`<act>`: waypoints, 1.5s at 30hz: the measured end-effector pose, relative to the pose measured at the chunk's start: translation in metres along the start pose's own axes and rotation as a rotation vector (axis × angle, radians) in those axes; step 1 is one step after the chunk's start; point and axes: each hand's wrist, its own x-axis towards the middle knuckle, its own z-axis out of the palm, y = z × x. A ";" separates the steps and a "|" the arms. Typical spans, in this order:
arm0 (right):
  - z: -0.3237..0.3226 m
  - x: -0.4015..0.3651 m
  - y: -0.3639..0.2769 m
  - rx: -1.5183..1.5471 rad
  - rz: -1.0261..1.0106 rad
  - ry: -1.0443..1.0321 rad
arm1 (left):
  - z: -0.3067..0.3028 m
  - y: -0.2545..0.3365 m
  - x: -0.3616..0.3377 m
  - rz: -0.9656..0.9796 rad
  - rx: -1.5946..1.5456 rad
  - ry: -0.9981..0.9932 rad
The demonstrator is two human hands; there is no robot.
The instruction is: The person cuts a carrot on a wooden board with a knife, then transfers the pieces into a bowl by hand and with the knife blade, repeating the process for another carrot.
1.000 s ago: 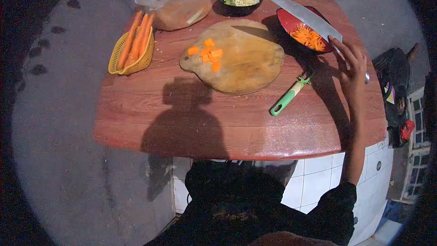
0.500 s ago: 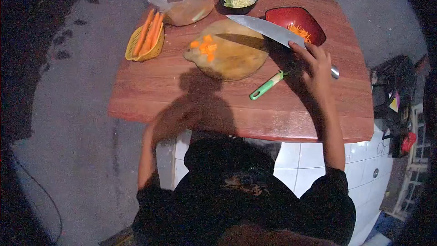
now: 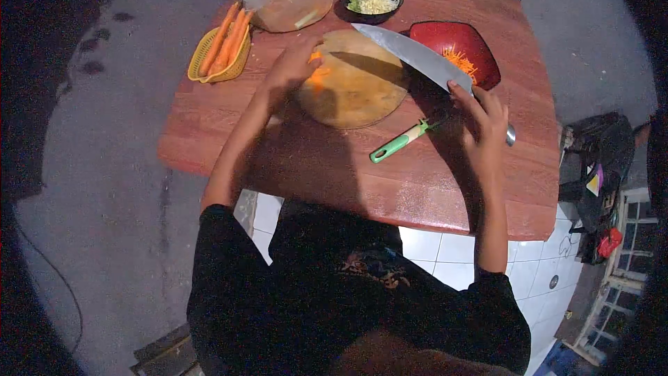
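The right grip [image 3: 485,113] holds the broad, silvery, pointed knife [image 3: 410,53] at the upper right of the board [image 3: 365,101]. The left grip [image 3: 292,66], its hold impossible to tell, is by orange carrot bits [image 3: 317,78] on the board's left.

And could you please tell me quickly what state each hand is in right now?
Left hand: at the carrot pieces on the cutting board; whether it grips any cannot be told.
Right hand: closed, holding the knife.

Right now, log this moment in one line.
left hand: at carrot pieces on cutting board | right hand: holding knife | peeler: on table
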 end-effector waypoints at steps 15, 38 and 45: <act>-0.002 0.003 -0.003 -0.053 0.041 0.091 | -0.009 0.036 0.039 0.135 -0.598 -0.301; 0.064 0.009 -0.125 0.490 0.517 -0.235 | 0.036 0.088 -0.025 0.289 -0.353 0.139; 0.080 0.007 -0.132 0.467 0.528 -0.296 | 0.043 0.094 -0.032 0.105 -0.489 0.078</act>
